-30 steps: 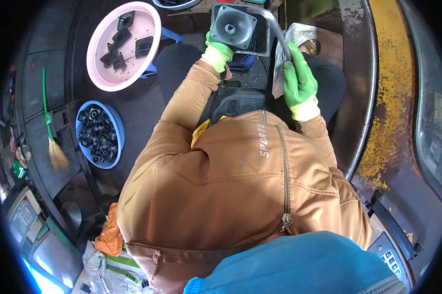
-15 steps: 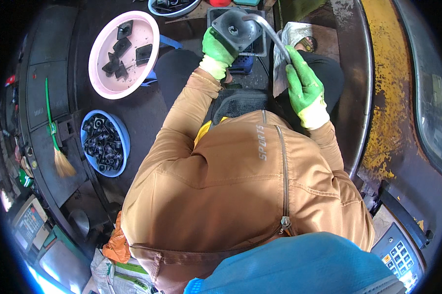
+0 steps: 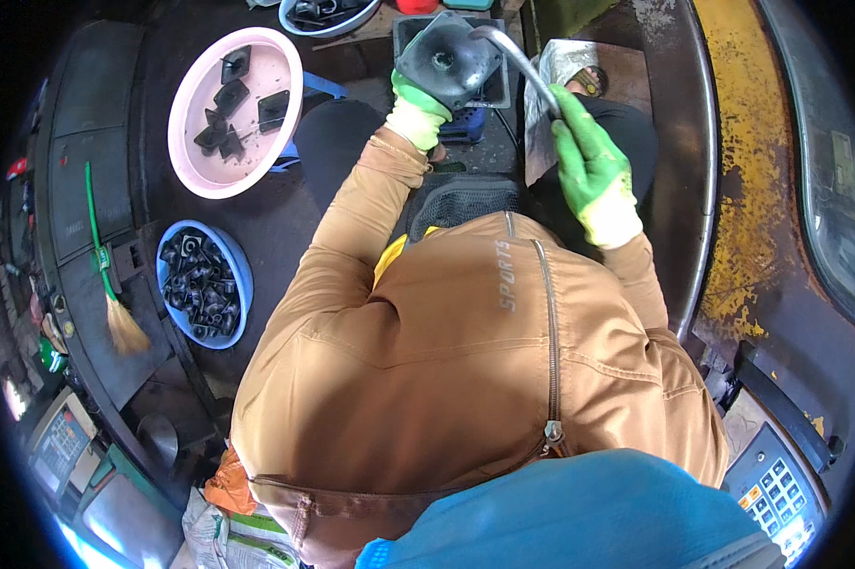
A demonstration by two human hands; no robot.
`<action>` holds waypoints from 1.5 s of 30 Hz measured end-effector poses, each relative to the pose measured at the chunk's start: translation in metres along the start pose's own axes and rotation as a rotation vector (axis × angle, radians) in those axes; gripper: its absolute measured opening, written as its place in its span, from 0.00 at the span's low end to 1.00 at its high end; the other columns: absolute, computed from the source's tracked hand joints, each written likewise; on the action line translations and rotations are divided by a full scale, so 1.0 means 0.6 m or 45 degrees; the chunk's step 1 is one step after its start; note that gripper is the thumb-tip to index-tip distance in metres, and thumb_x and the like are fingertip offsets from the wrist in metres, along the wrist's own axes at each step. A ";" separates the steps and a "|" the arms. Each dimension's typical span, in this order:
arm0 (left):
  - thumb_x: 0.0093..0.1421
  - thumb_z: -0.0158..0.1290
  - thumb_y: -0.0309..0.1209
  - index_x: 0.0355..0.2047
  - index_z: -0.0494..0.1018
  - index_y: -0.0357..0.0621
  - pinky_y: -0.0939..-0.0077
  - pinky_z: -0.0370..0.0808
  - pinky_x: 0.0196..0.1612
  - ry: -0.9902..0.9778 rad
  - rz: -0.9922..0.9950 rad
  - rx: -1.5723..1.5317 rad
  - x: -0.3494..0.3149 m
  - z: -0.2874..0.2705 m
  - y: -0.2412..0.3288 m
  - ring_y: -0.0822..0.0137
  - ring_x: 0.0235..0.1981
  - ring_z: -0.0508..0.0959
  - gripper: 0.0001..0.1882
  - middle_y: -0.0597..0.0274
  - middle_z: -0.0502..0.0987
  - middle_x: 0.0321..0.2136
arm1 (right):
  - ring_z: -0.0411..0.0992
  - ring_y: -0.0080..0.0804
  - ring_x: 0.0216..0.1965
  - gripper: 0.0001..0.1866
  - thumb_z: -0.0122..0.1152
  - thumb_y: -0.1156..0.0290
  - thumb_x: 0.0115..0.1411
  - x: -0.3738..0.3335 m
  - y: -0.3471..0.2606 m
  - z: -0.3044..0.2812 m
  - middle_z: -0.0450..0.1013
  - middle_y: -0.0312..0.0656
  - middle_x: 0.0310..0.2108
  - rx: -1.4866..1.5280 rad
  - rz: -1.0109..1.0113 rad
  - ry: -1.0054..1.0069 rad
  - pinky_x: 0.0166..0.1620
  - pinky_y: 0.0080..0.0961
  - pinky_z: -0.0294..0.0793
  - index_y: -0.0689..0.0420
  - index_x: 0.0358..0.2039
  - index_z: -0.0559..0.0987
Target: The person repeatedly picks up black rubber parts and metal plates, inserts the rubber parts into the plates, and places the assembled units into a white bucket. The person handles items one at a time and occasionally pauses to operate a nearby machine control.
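My left hand (image 3: 419, 106), in a green-and-yellow glove, is closed around the near left side of a black, square-flanged, cone-shaped part (image 3: 463, 74) with a small hole in its middle. Its fingers under the part are hidden. My right hand (image 3: 588, 156), gloved the same way, grips a bent grey metal rod (image 3: 519, 59). The rod's hooked end meets the far right edge of the black part, where I cannot tell whether it touches. Beneath the part stands a grey tray (image 3: 411, 32), mostly covered.
A pink basin (image 3: 183, 114) with several black parts stands at left. Nearer is a blue basin (image 3: 243, 275) full of such parts; another blue basin (image 3: 347, 26) sits at the far edge. A broom (image 3: 105, 266) leans left. A yellow, rusty machine panel (image 3: 731, 228) borders the right.
The black part has tilted a little in my left hand. The rod stays at its right edge. The rest of the view has shifted slightly.
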State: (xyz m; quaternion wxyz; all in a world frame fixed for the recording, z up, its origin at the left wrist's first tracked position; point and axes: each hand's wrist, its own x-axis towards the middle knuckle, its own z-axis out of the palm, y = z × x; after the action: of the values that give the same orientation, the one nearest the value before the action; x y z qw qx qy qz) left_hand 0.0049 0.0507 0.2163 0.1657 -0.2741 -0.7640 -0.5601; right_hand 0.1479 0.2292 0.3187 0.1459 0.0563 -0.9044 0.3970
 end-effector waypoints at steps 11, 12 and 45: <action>0.57 0.57 0.39 0.42 0.76 0.39 0.66 0.78 0.43 0.266 -1.074 -2.095 -0.010 0.019 0.017 0.63 0.42 0.79 0.17 0.56 0.80 0.36 | 0.77 0.44 0.41 0.21 0.54 0.76 0.61 0.000 -0.027 -0.016 0.76 0.49 0.44 -0.075 0.055 -0.123 0.42 0.31 0.76 0.51 0.55 0.74; 0.53 0.60 0.36 0.40 0.76 0.39 0.68 0.78 0.42 0.198 -0.726 -1.488 -0.006 0.014 0.023 0.64 0.41 0.80 0.17 0.57 0.80 0.35 | 0.77 0.44 0.40 0.21 0.54 0.76 0.61 -0.002 -0.026 -0.019 0.76 0.49 0.43 -0.077 0.075 -0.119 0.41 0.31 0.76 0.51 0.55 0.74; 0.64 0.48 0.31 0.48 0.72 0.38 0.67 0.78 0.48 0.074 -0.154 -0.643 -0.025 0.046 -0.015 0.63 0.43 0.79 0.15 0.55 0.78 0.43 | 0.76 0.45 0.39 0.22 0.54 0.76 0.61 -0.006 -0.013 -0.001 0.76 0.49 0.38 -0.261 0.115 -0.283 0.43 0.34 0.75 0.47 0.55 0.74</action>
State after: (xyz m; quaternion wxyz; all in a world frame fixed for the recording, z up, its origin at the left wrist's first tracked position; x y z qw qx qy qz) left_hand 0.0131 0.0713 0.1921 0.0801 -0.2443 -0.6099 -0.7496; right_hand 0.1530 0.2241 0.3237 0.0320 0.0440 -0.9524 0.3001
